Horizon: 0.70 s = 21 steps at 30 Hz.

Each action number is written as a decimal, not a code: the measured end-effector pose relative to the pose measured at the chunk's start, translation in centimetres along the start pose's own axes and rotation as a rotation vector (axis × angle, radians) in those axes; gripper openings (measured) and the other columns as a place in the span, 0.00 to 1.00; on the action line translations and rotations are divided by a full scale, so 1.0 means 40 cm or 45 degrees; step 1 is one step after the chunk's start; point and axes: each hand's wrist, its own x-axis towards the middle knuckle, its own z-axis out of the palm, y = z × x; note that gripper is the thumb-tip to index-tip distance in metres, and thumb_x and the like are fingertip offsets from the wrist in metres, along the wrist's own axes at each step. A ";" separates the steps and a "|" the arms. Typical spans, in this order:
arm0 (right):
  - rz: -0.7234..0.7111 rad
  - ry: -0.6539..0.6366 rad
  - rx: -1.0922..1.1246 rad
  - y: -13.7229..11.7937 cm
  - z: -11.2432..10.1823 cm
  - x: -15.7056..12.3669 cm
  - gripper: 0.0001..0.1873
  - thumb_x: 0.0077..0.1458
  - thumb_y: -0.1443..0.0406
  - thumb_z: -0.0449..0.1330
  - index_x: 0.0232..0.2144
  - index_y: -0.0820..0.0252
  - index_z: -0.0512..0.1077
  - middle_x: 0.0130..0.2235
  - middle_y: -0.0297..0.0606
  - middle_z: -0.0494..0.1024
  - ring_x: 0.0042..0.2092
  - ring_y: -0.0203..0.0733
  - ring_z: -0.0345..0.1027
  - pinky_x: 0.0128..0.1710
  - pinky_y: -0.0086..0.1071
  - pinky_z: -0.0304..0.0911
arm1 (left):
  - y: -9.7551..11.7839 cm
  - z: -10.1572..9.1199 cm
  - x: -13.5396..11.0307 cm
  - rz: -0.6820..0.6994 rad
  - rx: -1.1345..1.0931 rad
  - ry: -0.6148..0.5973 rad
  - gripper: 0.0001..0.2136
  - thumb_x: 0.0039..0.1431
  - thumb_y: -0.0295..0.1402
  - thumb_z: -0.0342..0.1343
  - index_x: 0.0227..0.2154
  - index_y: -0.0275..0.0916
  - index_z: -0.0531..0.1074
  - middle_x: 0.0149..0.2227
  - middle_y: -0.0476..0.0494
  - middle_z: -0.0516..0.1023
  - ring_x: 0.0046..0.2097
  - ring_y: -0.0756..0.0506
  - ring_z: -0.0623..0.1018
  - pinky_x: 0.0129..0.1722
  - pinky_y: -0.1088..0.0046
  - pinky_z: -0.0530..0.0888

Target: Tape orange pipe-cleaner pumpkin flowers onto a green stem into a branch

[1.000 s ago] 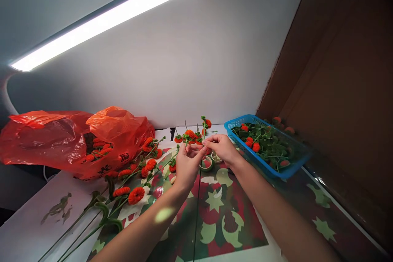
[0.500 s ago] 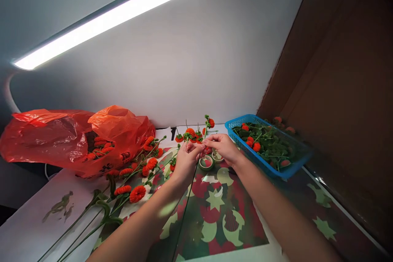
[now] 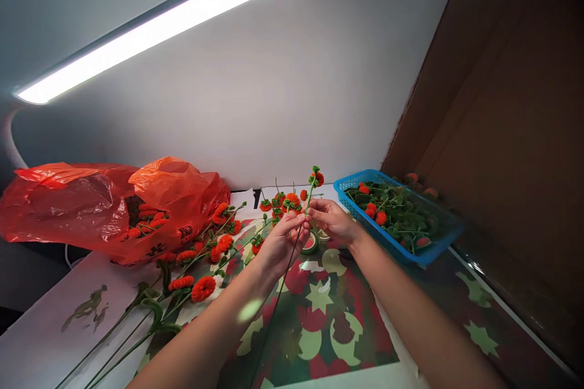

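A long, thin green flower stem (image 3: 278, 298) slants through my hands, topped by a small orange flower (image 3: 317, 178) with green buds. My left hand (image 3: 281, 243) is closed around the stem, thumb and fingers pressed on it. Just above, my right hand (image 3: 335, 222) pinches the same stem at the base of its green upper part. Partly hidden behind my hands, a roll of green tape (image 3: 312, 244) lies on the patterned mat (image 3: 337, 301). Beyond the fingers sit several short orange flower heads (image 3: 292, 199).
Finished-looking orange flowers with long stems (image 3: 203, 289) lie at the left. Behind them is a red plastic bag (image 3: 104, 219) with more flowers. A blue basket (image 3: 387, 246) of green pieces and orange blooms stands at the right. A bright lamp (image 3: 173, 24) hangs overhead.
The held flower has risen slightly and shifted right, its head turned. My left hand has rolled to show more of its palm; both hands still grip the stem.
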 end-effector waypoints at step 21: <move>0.093 0.488 -0.172 -0.020 0.069 -0.004 0.12 0.36 0.59 0.65 0.19 0.64 0.71 0.20 0.32 0.68 0.25 0.32 0.57 0.28 0.29 0.54 | 0.007 -0.022 0.001 1.590 1.977 0.306 0.06 0.52 0.30 0.54 0.24 0.40 0.61 0.24 0.48 0.75 0.25 0.49 0.74 0.27 0.75 0.68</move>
